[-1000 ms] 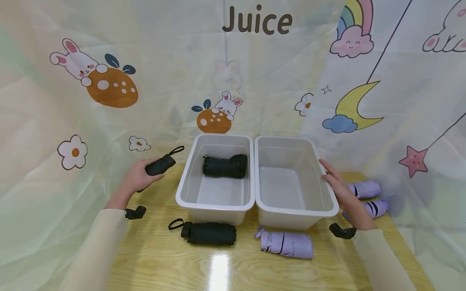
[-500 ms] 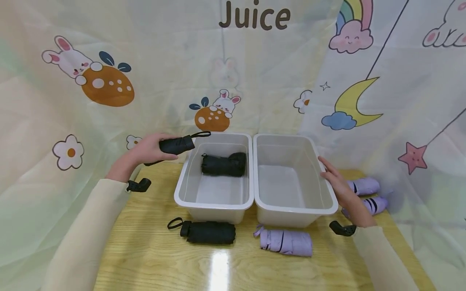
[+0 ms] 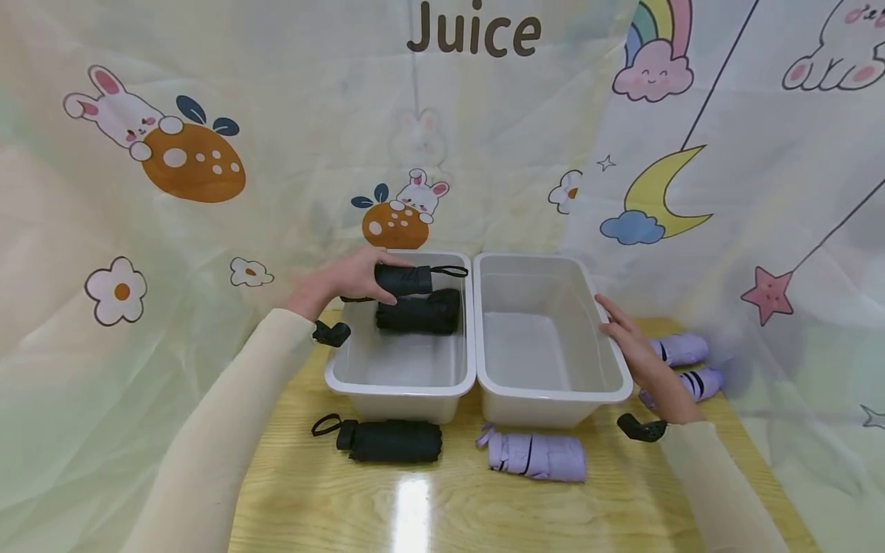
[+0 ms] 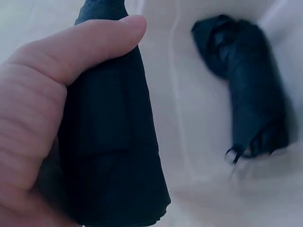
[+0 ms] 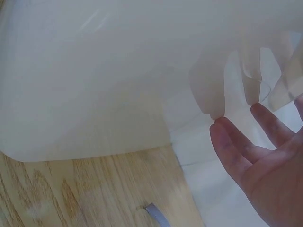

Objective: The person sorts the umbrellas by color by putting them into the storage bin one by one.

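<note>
Left hand [image 3: 358, 275]: thumb [image 4: 106, 38] bent across one side of the held umbrella, the other fingers largely hidden round it; together they grip its body. This looks firm enough for lowering, which I judge to be the step in hand.
Held umbrella [image 3: 406, 281]: black, rolled, roughly level, handle end to the right; over the back of the left bin and apart from the umbrella inside.
Loop [image 3: 449, 271]: juts toward the bin's right rim; better kept inside, lest it snag.
Binned umbrella [image 3: 418, 315]: black, lying crosswise on the floor; setting the other parallel, not on top, should stop a roll.
Left bin [image 3: 401, 390]: white; floor shows in front of the binned umbrella, so a low release there seems safest.
Right hand [image 3: 640, 355]: fingers [image 5: 236, 142] spread, tips against the right bin's outer wall; light pressure should suffice, as a shove might nudge both bins.
Right bin [image 3: 553, 395]: close beside the left; whether the rims touch I cannot tell.
Table [image 3: 332, 514]: before the bins, a black umbrella [image 3: 394, 442] and a purple umbrella [image 3: 542, 457]; beyond the right hand, a purple pair [image 3: 681, 349].
</note>
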`<state>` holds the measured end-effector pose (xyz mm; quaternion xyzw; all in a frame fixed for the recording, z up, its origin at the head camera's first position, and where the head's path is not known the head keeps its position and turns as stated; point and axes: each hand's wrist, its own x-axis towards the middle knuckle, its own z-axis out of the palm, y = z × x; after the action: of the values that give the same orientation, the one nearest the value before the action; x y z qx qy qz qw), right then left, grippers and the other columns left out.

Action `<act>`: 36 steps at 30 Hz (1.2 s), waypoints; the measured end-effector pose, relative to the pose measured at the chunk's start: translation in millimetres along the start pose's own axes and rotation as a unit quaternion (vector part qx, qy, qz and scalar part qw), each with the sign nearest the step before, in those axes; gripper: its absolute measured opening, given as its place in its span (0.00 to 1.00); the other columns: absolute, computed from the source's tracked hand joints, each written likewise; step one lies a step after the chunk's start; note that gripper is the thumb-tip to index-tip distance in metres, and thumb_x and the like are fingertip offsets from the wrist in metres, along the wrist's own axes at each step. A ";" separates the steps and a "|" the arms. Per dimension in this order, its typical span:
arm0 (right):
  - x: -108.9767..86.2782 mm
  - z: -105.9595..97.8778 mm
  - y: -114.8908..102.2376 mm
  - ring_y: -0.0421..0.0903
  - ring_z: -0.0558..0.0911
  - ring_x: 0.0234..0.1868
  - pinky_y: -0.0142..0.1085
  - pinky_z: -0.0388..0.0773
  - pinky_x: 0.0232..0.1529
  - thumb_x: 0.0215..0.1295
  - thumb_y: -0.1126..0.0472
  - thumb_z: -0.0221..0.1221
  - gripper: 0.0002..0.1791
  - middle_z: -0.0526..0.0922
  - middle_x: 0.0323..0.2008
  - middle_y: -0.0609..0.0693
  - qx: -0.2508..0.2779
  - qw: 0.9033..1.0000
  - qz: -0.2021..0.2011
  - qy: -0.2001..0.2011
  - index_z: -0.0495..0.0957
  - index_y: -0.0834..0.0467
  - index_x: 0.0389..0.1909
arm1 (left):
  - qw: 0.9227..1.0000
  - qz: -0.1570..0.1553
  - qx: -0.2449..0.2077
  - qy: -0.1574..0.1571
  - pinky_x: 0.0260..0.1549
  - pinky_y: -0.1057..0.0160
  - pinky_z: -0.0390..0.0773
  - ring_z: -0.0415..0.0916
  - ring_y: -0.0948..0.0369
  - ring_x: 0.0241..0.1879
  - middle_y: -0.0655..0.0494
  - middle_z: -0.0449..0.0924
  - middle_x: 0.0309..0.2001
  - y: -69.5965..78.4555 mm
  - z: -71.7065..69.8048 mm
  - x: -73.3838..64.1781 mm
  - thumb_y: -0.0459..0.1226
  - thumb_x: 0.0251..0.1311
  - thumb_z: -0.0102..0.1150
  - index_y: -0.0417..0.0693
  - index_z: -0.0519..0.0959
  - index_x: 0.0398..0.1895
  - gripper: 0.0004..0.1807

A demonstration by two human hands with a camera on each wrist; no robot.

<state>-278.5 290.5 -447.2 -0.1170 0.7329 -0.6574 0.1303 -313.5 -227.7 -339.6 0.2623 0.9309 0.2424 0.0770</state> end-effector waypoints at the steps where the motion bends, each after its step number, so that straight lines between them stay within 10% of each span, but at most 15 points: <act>1: 0.8 0.5 -0.1 0.43 0.76 0.49 0.38 0.80 0.39 0.79 0.56 0.43 0.34 0.43 0.74 0.65 0.001 1.000 0.000 0.000 0.39 0.47 0.78 | 1.000 0.006 0.001 -0.008 0.45 0.57 0.75 0.72 0.57 0.49 0.56 0.76 0.57 1.4 4.5 3.8 0.41 0.47 0.77 0.61 0.76 0.64 0.37; 12: 3.9 2.9 1.3 0.43 0.77 0.48 0.38 0.80 0.38 0.79 0.60 0.40 0.34 0.44 0.73 0.63 0.024 1.000 -0.006 -0.014 0.37 0.47 0.78 | 0.996 -0.020 0.064 -0.052 0.50 0.55 0.70 0.67 0.54 0.51 0.53 0.74 0.56 3.1 44.5 29.3 0.42 0.46 0.77 0.68 0.75 0.64 0.37; 36: -2.4 0.9 2.1 0.44 0.77 0.50 0.38 0.80 0.40 0.79 0.58 0.42 0.34 0.41 0.74 0.64 0.035 0.999 -0.012 -0.015 0.37 0.48 0.78 | 0.990 -0.110 0.044 -0.081 0.56 0.57 0.69 0.65 0.56 0.62 0.56 0.70 0.64 -26.8 105.5 54.9 0.39 0.42 0.80 0.69 0.76 0.62 0.39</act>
<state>-276.0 290.8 -449.3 -0.1306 0.7057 -0.6827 0.1372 -343.7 -175.5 -445.5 0.1805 0.9544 0.1697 0.1665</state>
